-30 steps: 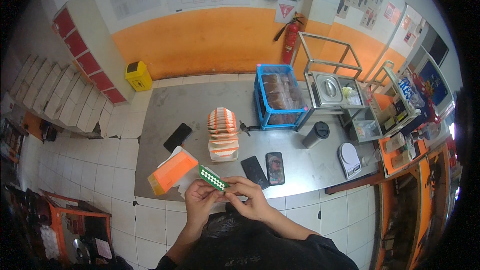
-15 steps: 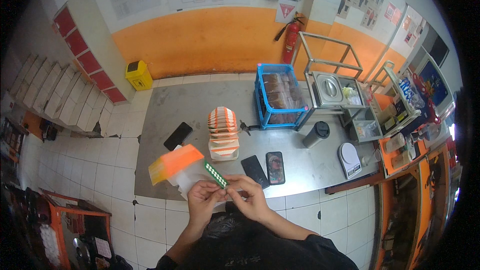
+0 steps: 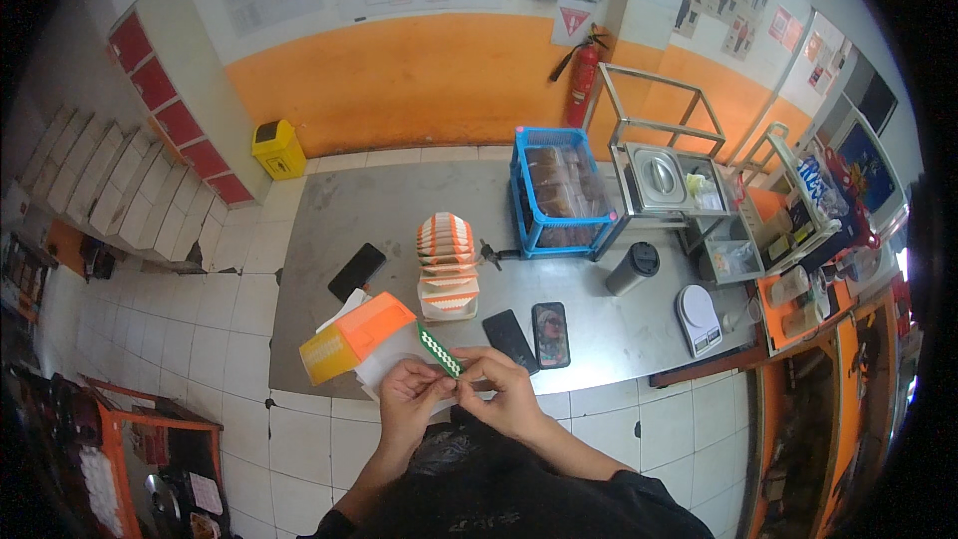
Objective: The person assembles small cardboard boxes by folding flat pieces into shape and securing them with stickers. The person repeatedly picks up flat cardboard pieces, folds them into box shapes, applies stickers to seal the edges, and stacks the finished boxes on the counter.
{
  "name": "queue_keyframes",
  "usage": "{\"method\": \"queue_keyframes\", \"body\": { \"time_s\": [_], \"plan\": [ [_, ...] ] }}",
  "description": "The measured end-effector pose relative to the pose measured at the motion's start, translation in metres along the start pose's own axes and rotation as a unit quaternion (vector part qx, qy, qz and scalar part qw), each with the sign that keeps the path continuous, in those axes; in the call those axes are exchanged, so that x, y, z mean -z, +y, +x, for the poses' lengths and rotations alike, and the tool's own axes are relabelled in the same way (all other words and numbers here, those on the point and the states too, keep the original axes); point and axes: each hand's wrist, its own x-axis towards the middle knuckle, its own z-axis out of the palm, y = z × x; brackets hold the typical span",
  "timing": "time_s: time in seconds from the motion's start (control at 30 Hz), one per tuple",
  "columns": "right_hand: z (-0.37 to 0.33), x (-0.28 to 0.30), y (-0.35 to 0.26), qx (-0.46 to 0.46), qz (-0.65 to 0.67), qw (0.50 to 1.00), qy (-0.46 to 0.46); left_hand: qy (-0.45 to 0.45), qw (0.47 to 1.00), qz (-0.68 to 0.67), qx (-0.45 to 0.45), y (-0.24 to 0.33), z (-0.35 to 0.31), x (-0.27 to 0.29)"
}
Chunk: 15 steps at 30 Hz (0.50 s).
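Note:
Both my hands are together at the table's near edge, pinching a thin card food carton [image 3: 379, 327]. Its orange and yellow panel tilts out to the left, and a narrow green flap [image 3: 437, 349] with a white pattern stands up between the hands. White card shows beneath the orange panel. My left hand [image 3: 407, 397] grips the lower edge near the green flap, fingers curled. My right hand [image 3: 499, 391] pinches the flap's near end with thumb and fingers. Just beyond stands a row of nested orange-and-white card trays [image 3: 447, 265].
On the metal table [image 3: 399, 195] lie a black phone [image 3: 357, 271] at left and two more phones [image 3: 551, 334] right of the trays. Keys [image 3: 489, 256], a blue basket of packed brown items [image 3: 519, 190], a tumbler [image 3: 633, 268] and a white scale [image 3: 698, 319] stand farther right.
The carton's orange and yellow panel has tilted and shows more of its face. The green flap has shifted slightly right. Both hands keep their pinch.

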Motion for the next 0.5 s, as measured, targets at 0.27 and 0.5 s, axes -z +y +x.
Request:
{"method": "queue_keyframes", "body": {
  "time_s": [0.27,0.5],
  "plan": [
    [0.004,-0.002,0.006,0.014,0.007,0.999,0.032,-0.045,0.998,-0.039,0.011,-0.008,-0.003,0.002],
    [0.006,-0.004,0.000,-0.008,0.007,1.000,0.001,-0.030,0.997,-0.066,0.006,-0.011,-0.006,0.000]
  ]
}}
